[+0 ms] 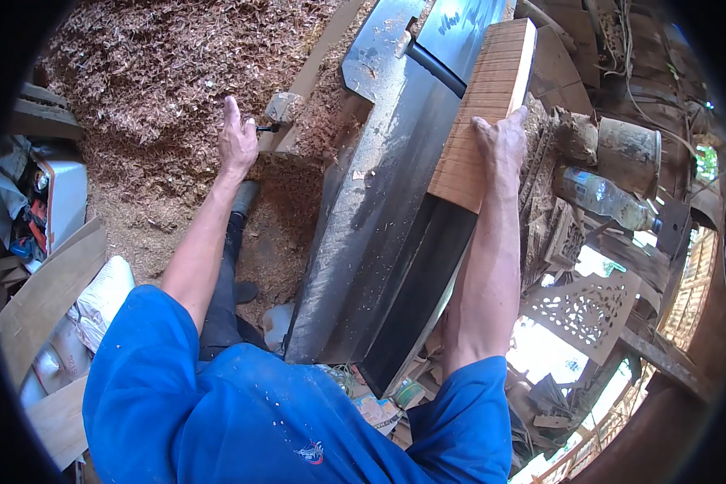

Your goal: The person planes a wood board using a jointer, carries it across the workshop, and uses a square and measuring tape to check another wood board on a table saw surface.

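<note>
My right hand (504,145) grips a reddish wooden board (480,77), thumb on its face and fingers near the far edge. The board lies along the dark metal fence of a planing machine (363,226), whose long bed is dusted with shavings and has a dark cutter slot near the top. My left hand (238,141) is left of the machine, index finger stretched out and thumb apart, beside a small black handle (270,127); whether it touches the handle I cannot tell.
Wood shavings (161,64) heap at upper left, around my foot too. A white container (66,202) with tools, plywood offcuts (44,298) and sacks lie left. Rusty cans (625,157), a plastic bottle (601,198) and a perforated panel (581,310) crowd the right.
</note>
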Motion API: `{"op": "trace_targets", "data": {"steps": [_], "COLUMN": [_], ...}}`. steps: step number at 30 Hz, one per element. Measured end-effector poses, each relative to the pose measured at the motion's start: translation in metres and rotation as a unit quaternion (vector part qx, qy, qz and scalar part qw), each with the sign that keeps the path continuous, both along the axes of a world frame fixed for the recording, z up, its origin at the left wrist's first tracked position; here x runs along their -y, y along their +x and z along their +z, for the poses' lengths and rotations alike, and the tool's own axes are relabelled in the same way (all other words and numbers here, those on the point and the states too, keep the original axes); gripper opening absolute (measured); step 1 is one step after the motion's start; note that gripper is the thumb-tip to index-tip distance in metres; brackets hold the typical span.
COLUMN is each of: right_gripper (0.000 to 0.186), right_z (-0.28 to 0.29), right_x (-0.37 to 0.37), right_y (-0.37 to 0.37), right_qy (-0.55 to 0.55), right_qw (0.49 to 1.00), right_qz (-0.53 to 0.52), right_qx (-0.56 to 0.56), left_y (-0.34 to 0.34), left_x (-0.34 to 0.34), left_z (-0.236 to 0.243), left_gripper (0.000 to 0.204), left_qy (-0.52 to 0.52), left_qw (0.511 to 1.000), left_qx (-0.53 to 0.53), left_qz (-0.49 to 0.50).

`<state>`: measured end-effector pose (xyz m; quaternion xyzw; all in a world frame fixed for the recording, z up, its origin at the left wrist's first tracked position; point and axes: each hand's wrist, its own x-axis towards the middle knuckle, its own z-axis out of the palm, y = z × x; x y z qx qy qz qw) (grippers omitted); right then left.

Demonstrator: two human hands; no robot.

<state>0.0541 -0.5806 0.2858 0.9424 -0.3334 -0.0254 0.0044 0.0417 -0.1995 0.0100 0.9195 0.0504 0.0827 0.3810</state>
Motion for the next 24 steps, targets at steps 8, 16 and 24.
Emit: {"op": "trace_targets", "data": {"steps": [8,16,24], "right_gripper": [0.101,0.089,0.084], "right_z": [0.007,0.002,0.004], "right_x": [0.011,0.03,0.042], "right_y": [0.026,0.055,0.085], "right_qy": [-0.006,-0.001,-0.023], "right_qw": [1.0,1.0,0.999], "right_qz": [-0.005,-0.012,0.0], "right_qx": [-0.028,-0.026,-0.027], "left_y": [-0.007,-0.012,-0.009], "left_x": [0.009,0.02,0.023], "left_z": [-0.042,-0.052,-0.052], "left_gripper": [0.069,0.07,0.07], "left_qy": [-0.011,-0.001,0.011], "left_qw": [0.991,0.987,0.986], "left_qx": [-0.07,-0.082,-0.06], "left_qz": [-0.111,-0.14,-0.157]}}
